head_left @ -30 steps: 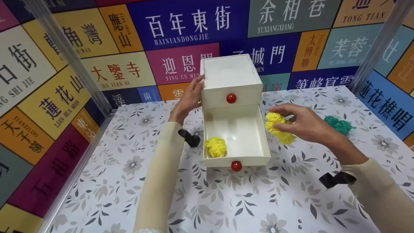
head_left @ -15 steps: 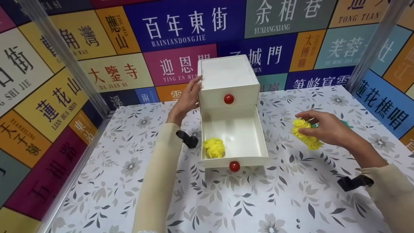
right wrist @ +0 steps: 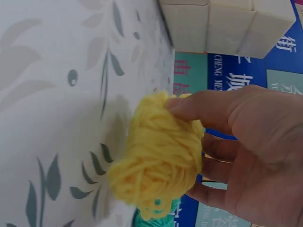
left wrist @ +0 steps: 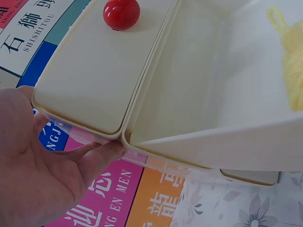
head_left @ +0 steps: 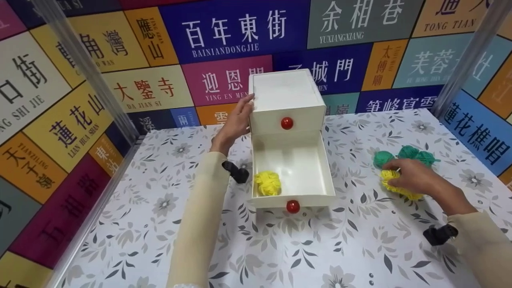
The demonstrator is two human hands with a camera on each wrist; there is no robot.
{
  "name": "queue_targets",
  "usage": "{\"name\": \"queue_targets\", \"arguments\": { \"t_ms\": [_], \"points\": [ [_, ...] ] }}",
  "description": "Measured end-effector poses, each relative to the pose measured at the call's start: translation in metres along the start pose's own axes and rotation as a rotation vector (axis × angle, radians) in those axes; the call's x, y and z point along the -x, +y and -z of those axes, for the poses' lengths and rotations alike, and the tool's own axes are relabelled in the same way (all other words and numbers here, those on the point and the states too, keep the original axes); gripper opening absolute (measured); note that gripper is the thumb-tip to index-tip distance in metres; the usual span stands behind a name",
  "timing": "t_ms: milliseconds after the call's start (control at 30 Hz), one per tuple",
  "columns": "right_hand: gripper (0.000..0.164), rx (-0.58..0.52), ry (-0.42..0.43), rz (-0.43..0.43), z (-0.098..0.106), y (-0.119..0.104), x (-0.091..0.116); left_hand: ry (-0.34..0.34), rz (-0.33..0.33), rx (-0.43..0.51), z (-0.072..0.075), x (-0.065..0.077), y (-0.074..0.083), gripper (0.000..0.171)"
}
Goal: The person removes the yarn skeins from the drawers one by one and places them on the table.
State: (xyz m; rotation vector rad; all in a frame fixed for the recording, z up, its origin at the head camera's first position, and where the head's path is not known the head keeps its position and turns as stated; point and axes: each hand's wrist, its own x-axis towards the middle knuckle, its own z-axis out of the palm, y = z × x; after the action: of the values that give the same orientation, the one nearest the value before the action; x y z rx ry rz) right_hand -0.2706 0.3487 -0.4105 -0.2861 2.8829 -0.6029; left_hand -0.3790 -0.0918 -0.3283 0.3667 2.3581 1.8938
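A white drawer cabinet [head_left: 286, 90] stands on the table, its lower drawer [head_left: 302, 160] pulled out and its upper one closed, each with a red round knob. My left hand [head_left: 236, 124] rests against the cabinet's left side; the left wrist view shows its fingers [left wrist: 102, 158] touching that side wall. One yellow yarn ball [head_left: 267, 183] lies in the front left corner of the drawer. My right hand [head_left: 416, 176] pinches another yellow yarn bundle [right wrist: 158, 151] between thumb and fingers, low over the table right of the cabinet. Its far side is partly hidden by the hand.
Just beyond the right hand lie green yarn balls, one [head_left: 383, 159] at the left and others [head_left: 416, 154] beside it. A flower-patterned cloth [head_left: 304, 248] covers the table. Walls with coloured sign panels [head_left: 236, 32] and clear corner posts [head_left: 466, 56] enclose the back and sides.
My right hand has carried the yellow yarn right, away from the drawer, and down near the green yarn. A green ball formerly hidden now shows. The left hand stays on the cabinet.
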Motion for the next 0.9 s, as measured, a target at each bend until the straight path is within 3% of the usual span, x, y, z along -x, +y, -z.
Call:
{"name": "queue_targets", "arguments": {
  "t_ms": [233,433,567,900],
  "points": [
    [0.046,0.020,0.006,0.013,-0.009,0.006,-0.005,0.007,0.008,-0.012,0.000,-0.003,-0.002,0.048],
    [0.049,0.026,-0.002,-0.003,-0.008,-0.002,-0.006,0.009,0.021,-0.026,0.001,-0.003,-0.002,0.047],
    [0.046,0.030,0.016,0.006,-0.002,-0.016,-0.004,0.003,0.021,-0.021,0.000,-0.002,-0.002,0.047],
    [0.035,0.120,0.135,0.132,0.001,-0.064,-0.003,0.004,0.006,-0.014,0.001,-0.002,-0.002,0.047]
  ]
}}
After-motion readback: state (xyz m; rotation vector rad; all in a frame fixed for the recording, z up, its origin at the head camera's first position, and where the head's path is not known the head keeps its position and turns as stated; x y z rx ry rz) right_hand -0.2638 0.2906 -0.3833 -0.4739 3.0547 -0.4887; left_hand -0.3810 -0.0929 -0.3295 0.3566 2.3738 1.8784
